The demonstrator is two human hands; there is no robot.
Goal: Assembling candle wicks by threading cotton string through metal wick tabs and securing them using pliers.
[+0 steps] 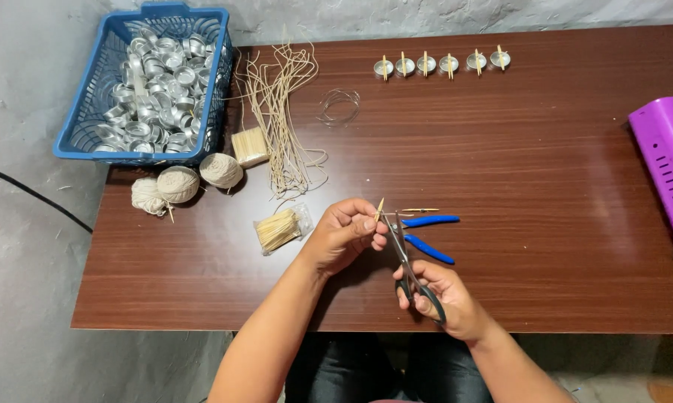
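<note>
While left hand (345, 233) pinches stick (380, 209), scissors (405, 257) apparently touch.

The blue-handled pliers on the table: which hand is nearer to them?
Left. The left hand pinches a small stick just left of the blue-handled pliers; the right hand, holding scissors, sits below them.

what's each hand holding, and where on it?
Left hand: a small wooden stick, pinched at its lower end by the fingers. Right hand: scissors, gripped through the black handle loops.
</note>
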